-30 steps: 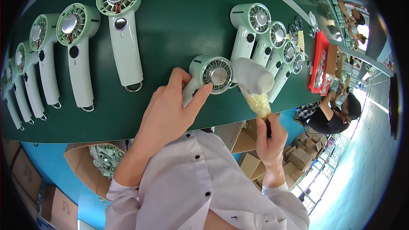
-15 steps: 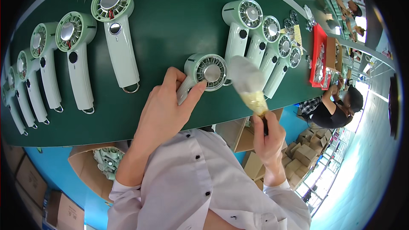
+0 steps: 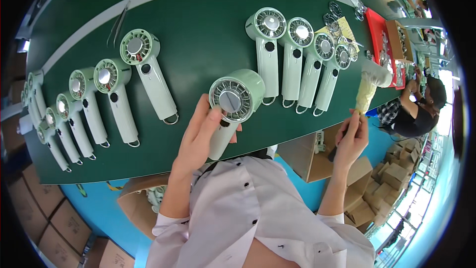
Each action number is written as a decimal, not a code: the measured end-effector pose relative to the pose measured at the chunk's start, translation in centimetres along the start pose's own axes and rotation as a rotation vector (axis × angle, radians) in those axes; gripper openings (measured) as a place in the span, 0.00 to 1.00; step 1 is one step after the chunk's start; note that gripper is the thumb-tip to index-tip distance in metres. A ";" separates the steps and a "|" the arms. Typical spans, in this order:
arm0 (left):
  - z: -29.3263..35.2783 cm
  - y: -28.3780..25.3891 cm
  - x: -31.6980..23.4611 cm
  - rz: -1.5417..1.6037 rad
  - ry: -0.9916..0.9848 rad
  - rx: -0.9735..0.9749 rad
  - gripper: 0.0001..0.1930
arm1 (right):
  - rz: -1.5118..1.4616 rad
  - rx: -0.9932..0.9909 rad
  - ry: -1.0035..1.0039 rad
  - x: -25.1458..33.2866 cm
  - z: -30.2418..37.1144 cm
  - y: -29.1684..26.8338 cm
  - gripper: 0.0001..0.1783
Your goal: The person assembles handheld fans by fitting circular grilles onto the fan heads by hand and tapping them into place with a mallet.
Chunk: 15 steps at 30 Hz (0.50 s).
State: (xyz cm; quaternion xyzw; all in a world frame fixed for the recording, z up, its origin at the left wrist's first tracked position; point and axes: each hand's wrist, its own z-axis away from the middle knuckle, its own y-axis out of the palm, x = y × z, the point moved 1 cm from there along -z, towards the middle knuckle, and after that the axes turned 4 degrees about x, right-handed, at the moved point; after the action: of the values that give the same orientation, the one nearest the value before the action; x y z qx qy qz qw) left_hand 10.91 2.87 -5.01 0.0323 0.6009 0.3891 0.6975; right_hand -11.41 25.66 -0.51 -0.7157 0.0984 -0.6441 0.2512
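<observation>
My left hand (image 3: 197,136) is closed round a pale green handheld fan (image 3: 241,94), thumb on the rim of its round head. The grille and silver centre disc face up toward me, and the handle slants down toward the table's near edge. Off to the right, my right hand (image 3: 353,134) grips a mallet (image 3: 368,89) with a whitish head, yellow wrapping below it and a dark handle end. Its head is well apart from the held fan. Past the held fan, several more fans (image 3: 268,59) lie in a row, grilles up.
On the left of the green table (image 3: 198,34) lies another row of fans (image 3: 117,109), with tweezers (image 3: 118,25) beyond. Clear round parts (image 3: 335,10) and a red tray (image 3: 381,34) are at far right. Cartons (image 3: 317,156) stand below the near edge. A co-worker (image 3: 419,106) sits at right.
My right hand has swung the mallet away to the right, off the fan. My left hand has turned the fan and brought it closer. The view has shifted too.
</observation>
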 end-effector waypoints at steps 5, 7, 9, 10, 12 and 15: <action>-0.2 0.9 -0.1 0.012 0.047 0.007 0.26 | 0.005 -0.123 0.040 -6.1 -3.6 -2.4 0.15; -0.3 1.3 -0.4 0.065 0.081 -0.006 0.27 | 0.109 -0.127 0.001 -9.9 -5.1 -3.9 0.15; -0.4 1.3 -0.3 -0.002 0.088 -0.048 0.27 | 0.163 -0.095 0.033 -12.7 -6.5 -5.0 0.18; -0.5 1.4 -0.3 -0.048 0.091 -0.076 0.27 | 0.155 -0.096 0.036 -14.2 -7.1 -5.8 0.18; -0.5 2.0 -0.6 -0.044 0.099 -0.103 0.23 | 0.420 -0.192 -0.252 -16.1 -7.9 -6.1 0.19; -0.4 2.2 -0.5 -0.200 0.174 -0.241 0.18 | 0.353 -0.136 -0.025 -16.1 -8.3 -6.6 0.20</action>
State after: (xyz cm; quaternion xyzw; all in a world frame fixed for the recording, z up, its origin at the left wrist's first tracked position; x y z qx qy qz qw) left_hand 9.49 3.98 -3.57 -0.1452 0.6084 0.3883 0.6768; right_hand -23.11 36.81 -11.01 -0.7107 0.2627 -0.5729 0.3125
